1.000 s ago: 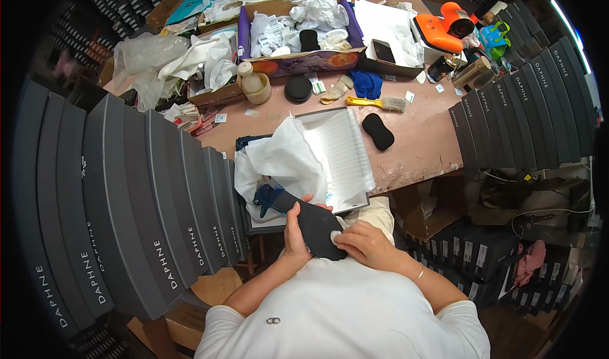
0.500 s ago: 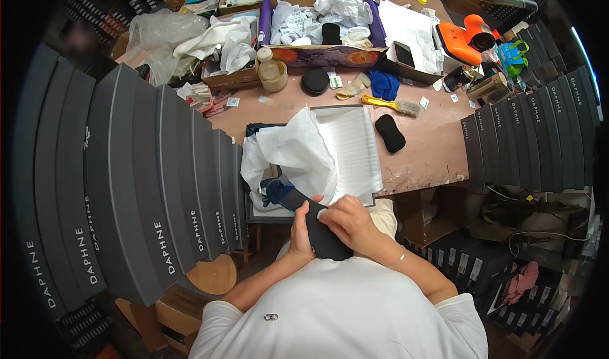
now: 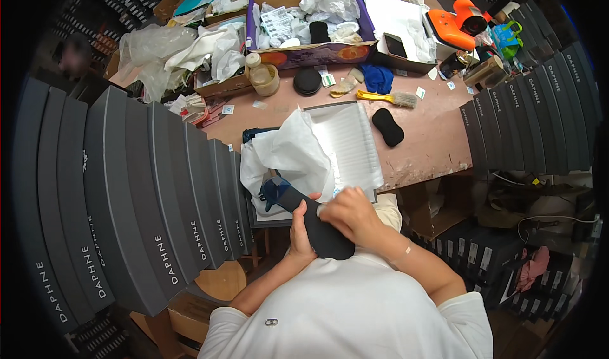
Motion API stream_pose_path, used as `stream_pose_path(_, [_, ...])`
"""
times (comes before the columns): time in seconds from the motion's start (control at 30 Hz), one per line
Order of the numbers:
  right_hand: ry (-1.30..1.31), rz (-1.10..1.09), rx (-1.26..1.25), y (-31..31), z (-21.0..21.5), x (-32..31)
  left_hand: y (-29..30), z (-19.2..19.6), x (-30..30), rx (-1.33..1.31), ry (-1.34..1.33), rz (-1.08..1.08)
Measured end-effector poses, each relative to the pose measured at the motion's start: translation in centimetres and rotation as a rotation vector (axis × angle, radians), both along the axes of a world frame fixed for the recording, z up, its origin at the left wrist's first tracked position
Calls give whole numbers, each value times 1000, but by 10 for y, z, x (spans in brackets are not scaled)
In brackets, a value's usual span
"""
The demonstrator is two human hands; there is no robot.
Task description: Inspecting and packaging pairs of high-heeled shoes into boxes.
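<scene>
A dark sandal (image 3: 325,238) with blue straps (image 3: 274,190) at its far end is tilted in front of my body, black sole facing up. My left hand (image 3: 301,231) is closed around its side, thumb along the sole's edge. My right hand (image 3: 355,215) is closed and somewhat blurred; a small white wad (image 3: 321,211) shows at its fingertips, against the sole. What the wad is made of cannot be told. Beyond the hands lies an open grey shoebox (image 3: 279,221), with white tissue paper (image 3: 295,153) spilling over its left half and a ribbed white lining on the right.
Tall stacks of grey shoeboxes (image 3: 133,213) flank me on the left, and more shoeboxes (image 3: 526,127) on the right. On the table are a black sponge (image 3: 387,127), a yellow-handled brush (image 3: 387,97), a bottle (image 3: 262,77), a blue cloth (image 3: 378,78) and a purple carton (image 3: 317,53) of crumpled paper.
My right hand has shifted slightly up and left over the sole, and its fingers are now more blurred. My left hand keeps its hold on the sandal. The view has tilted slightly.
</scene>
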State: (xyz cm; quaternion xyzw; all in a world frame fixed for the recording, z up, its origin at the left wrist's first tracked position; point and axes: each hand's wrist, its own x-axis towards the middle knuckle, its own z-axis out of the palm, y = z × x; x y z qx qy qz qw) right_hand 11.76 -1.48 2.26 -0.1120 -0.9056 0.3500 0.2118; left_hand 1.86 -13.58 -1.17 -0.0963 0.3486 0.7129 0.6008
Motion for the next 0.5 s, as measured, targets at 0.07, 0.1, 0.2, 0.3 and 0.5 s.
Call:
stream_pose_path(0.07, [38, -91, -79, 8, -3, -11, 4, 2, 1, 9, -23, 19])
stream_pose_path(0.1, [34, -11, -68, 3, 1, -5, -1, 4, -2, 37, 45, -8])
stream_pose_path(0.2, [55, 118, -140, -25, 16, 26, 0, -1, -4, 109, 185, 4])
stream_pose_path(0.3, [21, -20, -18, -3, 9, 1, 4, 5, -1, 36, 89, -7])
stream_pose_path(0.5, [42, 41, -30, -17, 3, 40, 0, -5, 4, 17, 123, -5])
